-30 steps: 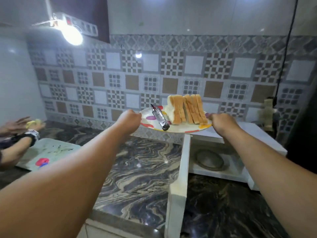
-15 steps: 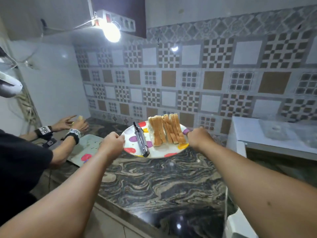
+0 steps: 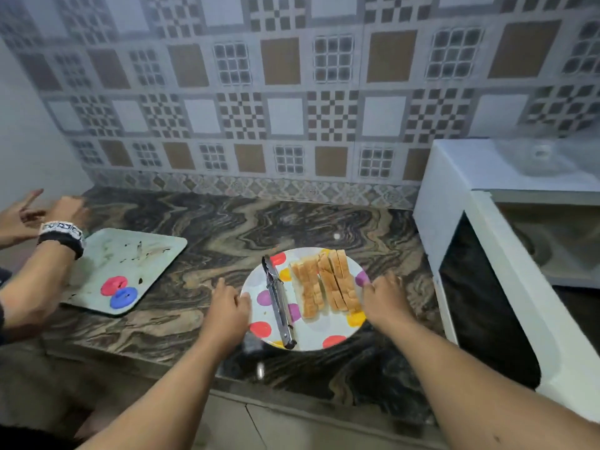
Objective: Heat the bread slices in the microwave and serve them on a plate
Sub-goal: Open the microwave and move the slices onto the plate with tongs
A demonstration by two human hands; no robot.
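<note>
Near the worktop's front edge, left hand (image 3: 227,311) and right hand (image 3: 386,302) pinch the plate (image 3: 311,336) rims; bread slices (image 3: 324,284) look light, topple-prone.

light: even, moderately bright | glare: small highlights on countertop (image 3: 336,236) | blur: soft overall | edges: wide-angle bending

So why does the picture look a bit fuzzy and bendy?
In the head view the tiled wall is smeared, likely from camera motion; the wide lens bends the tile lines near the edges. The plate and bread slices are sharper. Small glare spots shine on the dark countertop.
</note>
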